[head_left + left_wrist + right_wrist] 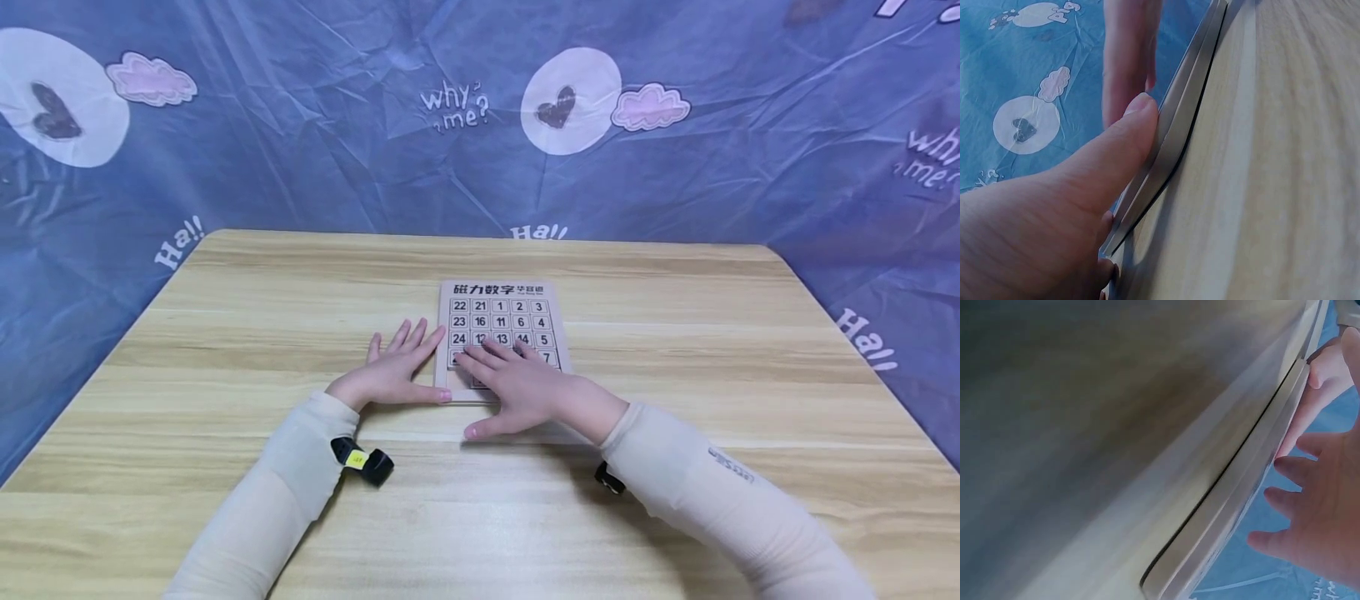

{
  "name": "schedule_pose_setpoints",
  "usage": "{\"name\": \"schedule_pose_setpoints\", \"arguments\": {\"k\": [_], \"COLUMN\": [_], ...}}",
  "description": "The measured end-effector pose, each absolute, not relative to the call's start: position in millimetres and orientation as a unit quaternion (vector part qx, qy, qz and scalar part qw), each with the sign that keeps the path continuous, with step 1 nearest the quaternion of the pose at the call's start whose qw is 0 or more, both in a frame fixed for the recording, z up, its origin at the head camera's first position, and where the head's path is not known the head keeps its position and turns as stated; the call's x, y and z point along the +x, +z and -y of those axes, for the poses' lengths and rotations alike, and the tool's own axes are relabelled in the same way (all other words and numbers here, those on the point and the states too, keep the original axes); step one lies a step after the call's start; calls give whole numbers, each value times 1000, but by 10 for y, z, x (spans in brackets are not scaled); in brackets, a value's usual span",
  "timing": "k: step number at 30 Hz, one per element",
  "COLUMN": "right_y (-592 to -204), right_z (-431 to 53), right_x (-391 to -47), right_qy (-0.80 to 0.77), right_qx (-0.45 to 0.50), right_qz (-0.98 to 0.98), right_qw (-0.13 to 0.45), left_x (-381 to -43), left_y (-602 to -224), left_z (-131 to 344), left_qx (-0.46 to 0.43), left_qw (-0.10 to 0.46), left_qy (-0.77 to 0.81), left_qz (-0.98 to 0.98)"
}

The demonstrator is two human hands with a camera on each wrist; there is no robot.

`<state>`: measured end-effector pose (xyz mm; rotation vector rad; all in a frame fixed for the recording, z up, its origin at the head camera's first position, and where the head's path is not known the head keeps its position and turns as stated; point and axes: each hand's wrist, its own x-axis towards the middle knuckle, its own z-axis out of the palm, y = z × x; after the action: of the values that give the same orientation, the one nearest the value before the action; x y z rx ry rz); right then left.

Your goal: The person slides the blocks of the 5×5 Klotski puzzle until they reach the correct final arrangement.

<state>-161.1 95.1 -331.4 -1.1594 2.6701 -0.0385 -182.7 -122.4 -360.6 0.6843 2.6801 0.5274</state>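
A sliding number puzzle (500,306) with a pale frame and square numbered tiles lies flat on the table, Chinese lettering along its top. My left hand (393,373) is at its left side; the straight thumb rests on the lower left corner and the spread fingers reach the left edge. Over the lower tiles lies my right hand (528,387), fingers extended and spread, thumb out past the near edge. It hides part of the bottom rows. A bare tan spot shows in the tray's lower left. In the right wrist view the fingertips (1282,501) hover close over the tile face.
The light wood-grain table (225,350) has rounded far corners. Behind it hangs a blue printed cloth (337,150) with clouds, hearts and words. Pale sleeves cover both forearms, with a small black camera (363,461) strapped at the left wrist.
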Motion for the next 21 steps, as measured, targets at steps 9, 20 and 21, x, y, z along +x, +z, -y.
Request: {"name": "schedule_pose_setpoints", "arguments": {"k": [9, 20, 21], "right_y": [-3346, -3339, -3336], "right_z": [-822, -843, -847], "right_x": [-1698, -1563, -1547], "right_qy": [11, 16, 12], "right_qx": [-373, -388, -390], "right_qz": [-919, -912, -911], "right_qw": [127, 131, 132], "left_x": [-1825, -1815, -1814], "left_y": [-3617, -3614, -3615], "left_z": [1227, 1221, 1221], "left_qx": [242, 242, 242], "left_qw": [163, 162, 162], "left_qy": [182, 186, 187], "left_qz": [-939, -938, -938]}}
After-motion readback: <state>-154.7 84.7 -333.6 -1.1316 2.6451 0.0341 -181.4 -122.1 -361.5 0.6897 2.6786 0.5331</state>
